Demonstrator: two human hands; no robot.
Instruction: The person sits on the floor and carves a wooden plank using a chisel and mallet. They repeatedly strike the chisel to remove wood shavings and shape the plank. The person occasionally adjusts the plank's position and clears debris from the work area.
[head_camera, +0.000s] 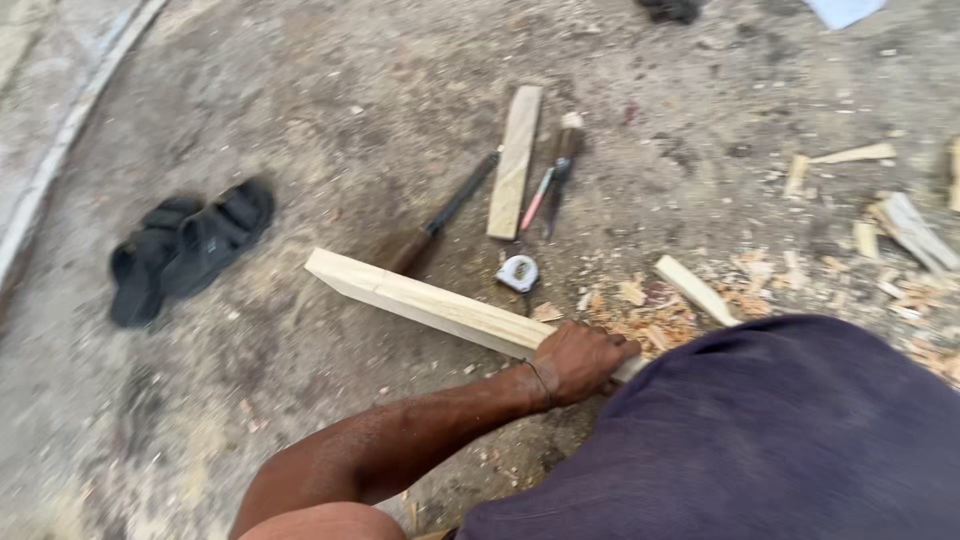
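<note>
The left hand (580, 360) grips the long pale wooden plank (430, 305) amid chips on the ground, apparently mid-work, tools lying untouched; right hand unseen.

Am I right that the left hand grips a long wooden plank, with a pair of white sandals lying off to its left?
Not quite. In the head view the left hand does grip the long wooden plank, but the sandals are black, not white.

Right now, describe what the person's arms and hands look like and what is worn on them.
Only the left hand and forearm show. The arm is bare, with no sleeve or glove. A thin dark band circles the wrist. The right hand is out of view, behind dark purple cloth.
</note>
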